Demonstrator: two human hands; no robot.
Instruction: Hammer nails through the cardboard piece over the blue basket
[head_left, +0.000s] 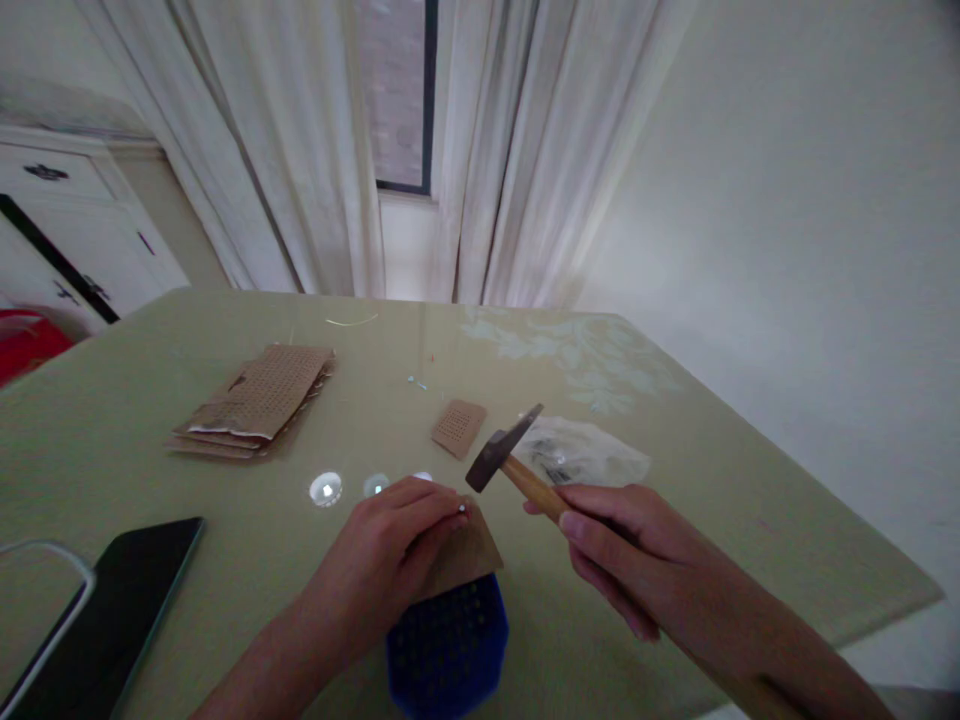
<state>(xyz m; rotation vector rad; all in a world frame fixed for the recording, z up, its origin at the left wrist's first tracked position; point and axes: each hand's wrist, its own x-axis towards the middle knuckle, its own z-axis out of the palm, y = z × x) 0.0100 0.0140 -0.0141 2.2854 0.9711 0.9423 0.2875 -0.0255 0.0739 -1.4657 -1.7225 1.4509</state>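
Over the counter [720, 480], the right hand [637, 545] has its grip closed round the hammer [491, 460] handle, sensible for something probably head-heavy; the left hand [386, 540] pinches a tiny pin [462, 508].

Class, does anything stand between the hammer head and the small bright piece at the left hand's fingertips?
Nothing visible does: a small gap shows between the hammer head and the small bright piece. The left hand, however, is right beside the piece.
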